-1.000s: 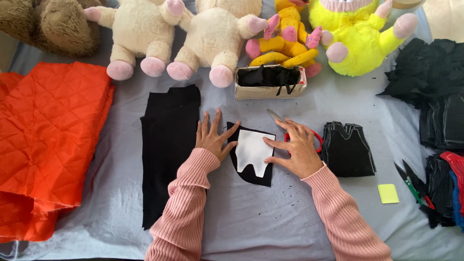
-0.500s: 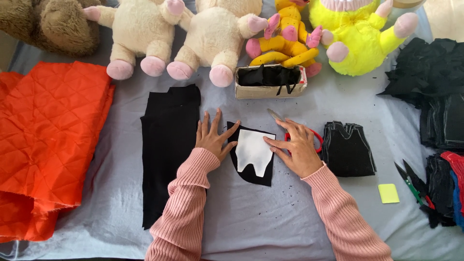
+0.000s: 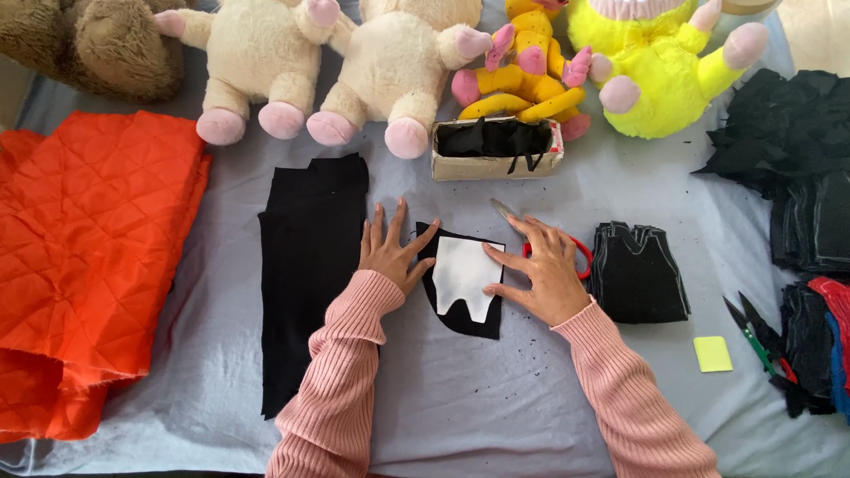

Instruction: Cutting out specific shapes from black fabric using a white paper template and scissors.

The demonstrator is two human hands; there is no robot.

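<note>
A grey table sheet (image 3: 496, 389) carries everything. Far left of the left hand lies folded orange quilted fabric (image 3: 88, 257). Beyond both hands, at the far edge, sits a row of plush toys: brown (image 3: 97, 44), two cream (image 3: 257, 62) (image 3: 398, 71), a small yellow-pink one (image 3: 527, 75) and a bright yellow one (image 3: 660, 75). Far right of the right hand are piles of black cloth (image 3: 797, 168). Just left of the left hand lies a long black strip (image 3: 310, 274). Right of the right hand, close by, is a stack of cut black pieces (image 3: 637, 274). Beyond the hands stands a cardboard box (image 3: 496, 164) holding black scraps.

The left hand (image 3: 390, 252) lies flat with fingers spread, its thumb on the left edge of a black patch (image 3: 465, 319). The right hand (image 3: 544, 270) is open too, fingertips pressing the right edge of a white template (image 3: 462, 276) that lies on the patch, between both hands. Under and beyond the right hand are red-handled scissors (image 3: 580, 257), the blade tip showing past the fingers. Farther right lie green-handled snips (image 3: 751, 335) and a yellow note (image 3: 713, 354).
</note>
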